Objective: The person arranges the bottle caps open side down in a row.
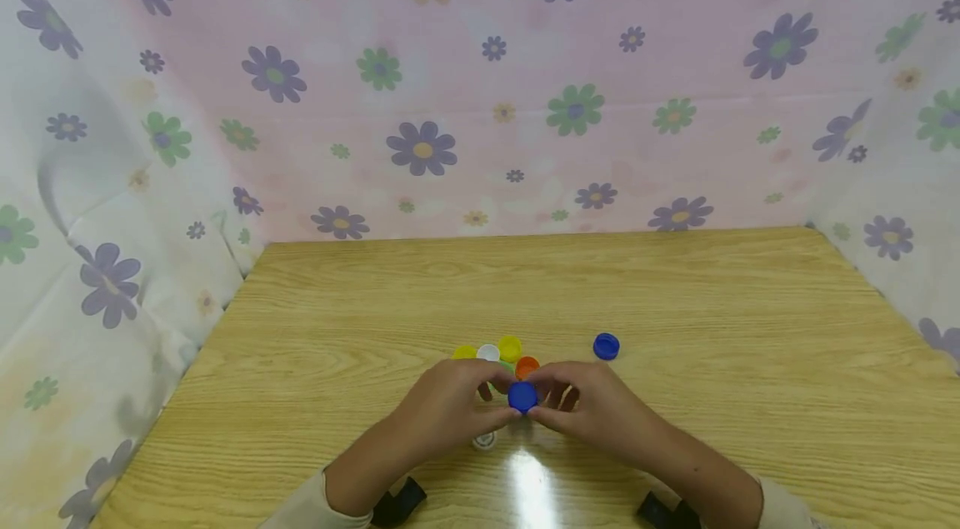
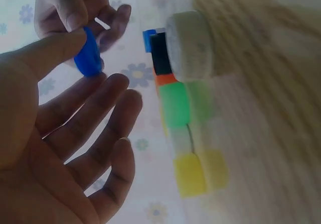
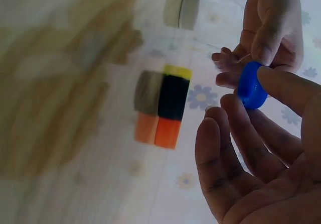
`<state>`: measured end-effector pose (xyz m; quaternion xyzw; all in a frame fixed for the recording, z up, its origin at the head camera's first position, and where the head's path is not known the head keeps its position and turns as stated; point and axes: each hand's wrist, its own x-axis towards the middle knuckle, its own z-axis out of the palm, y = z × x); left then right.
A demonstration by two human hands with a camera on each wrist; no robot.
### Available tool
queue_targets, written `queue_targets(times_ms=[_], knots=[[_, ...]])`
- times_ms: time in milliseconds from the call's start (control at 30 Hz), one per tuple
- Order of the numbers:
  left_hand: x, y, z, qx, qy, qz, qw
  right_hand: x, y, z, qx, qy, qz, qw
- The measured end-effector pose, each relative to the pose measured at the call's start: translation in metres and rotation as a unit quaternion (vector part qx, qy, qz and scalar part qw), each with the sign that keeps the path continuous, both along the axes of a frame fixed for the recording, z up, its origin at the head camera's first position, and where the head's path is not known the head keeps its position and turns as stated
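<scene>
Between both hands is a blue bottle cap (image 1: pixel 522 396), held above the table. My left hand (image 1: pixel 446 404) pinches its left edge between thumb and fingertips. On the opposite edge, my right hand (image 1: pixel 596 404) pinches it the same way. In the left wrist view the blue cap (image 2: pixel 88 56) is turned on edge, and the remaining fingers of that hand are spread below it. The right wrist view also shows the cap (image 3: pixel 252 88) between both thumbs and fingers. Beyond the hands lie a green cap (image 1: pixel 507 366), partly hidden, and an orange cap (image 1: pixel 527 367).
Two yellow caps (image 1: pixel 510 347) and a white cap (image 1: pixel 488 352) sit in the same cluster. A black cap (image 3: pixel 173 97) shows in the wrist views. Another blue cap (image 1: pixel 606 346) lies apart at the right. A whitish cap (image 1: pixel 484 440) lies nearer, beside the left hand.
</scene>
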<state>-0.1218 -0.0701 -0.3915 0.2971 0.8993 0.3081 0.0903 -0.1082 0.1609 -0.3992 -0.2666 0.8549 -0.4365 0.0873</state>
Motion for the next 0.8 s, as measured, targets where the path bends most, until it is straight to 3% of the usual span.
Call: queue_targets(times_ms=[200,500,800], knots=[[0.0,-0.011,-0.006,-0.02,-0.017,-0.015,0.9995,0.001,-0.009,-0.005,0.018,-0.026,0.031,0.999],[0.002,-0.011,-0.007,-0.073,0.024,-0.058,0.9953,0.003,-0.012,-0.009,0.035,-0.075,0.053,0.995],[0.003,-0.01,-0.011,-0.099,0.043,-0.066,0.992,0.004,-0.015,-0.012,0.05,-0.091,0.054,0.993]])
